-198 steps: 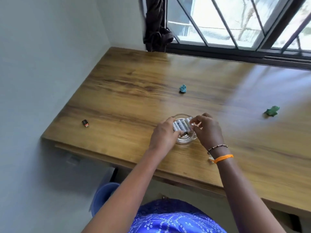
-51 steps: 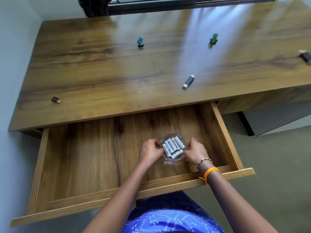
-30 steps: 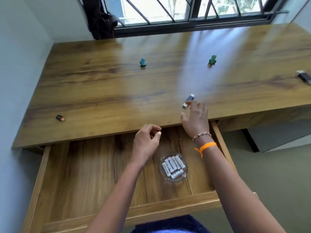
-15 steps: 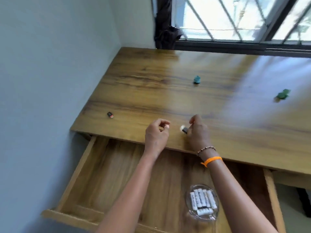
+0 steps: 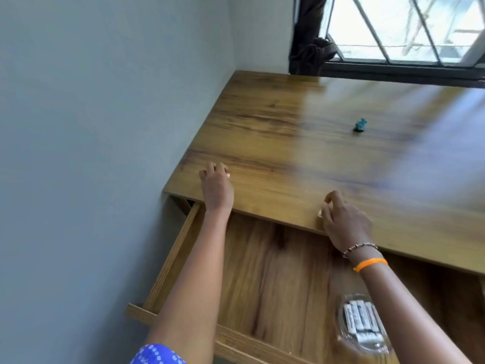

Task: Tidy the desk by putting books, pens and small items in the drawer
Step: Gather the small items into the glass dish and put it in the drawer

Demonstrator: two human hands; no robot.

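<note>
While the drawer (image 5: 275,271) stands pulled out below the wooden surface (image 5: 301,143), one lot is already stowed: a clear glass dish (image 5: 363,328) of white batteries (image 5: 360,323) resting on the drawer floor at its right. Outstanding, by judgement: a small teal figure (image 5: 360,125) standing alone far back on the surface, plus whatever the hands are collecting. Left hand (image 5: 216,189) lies at the surface's near-left corner, fingers curled over something hidden; right hand (image 5: 346,222) at the front edge pinches a small pale-tipped item (image 5: 320,213), too blurred to identify.
</note>
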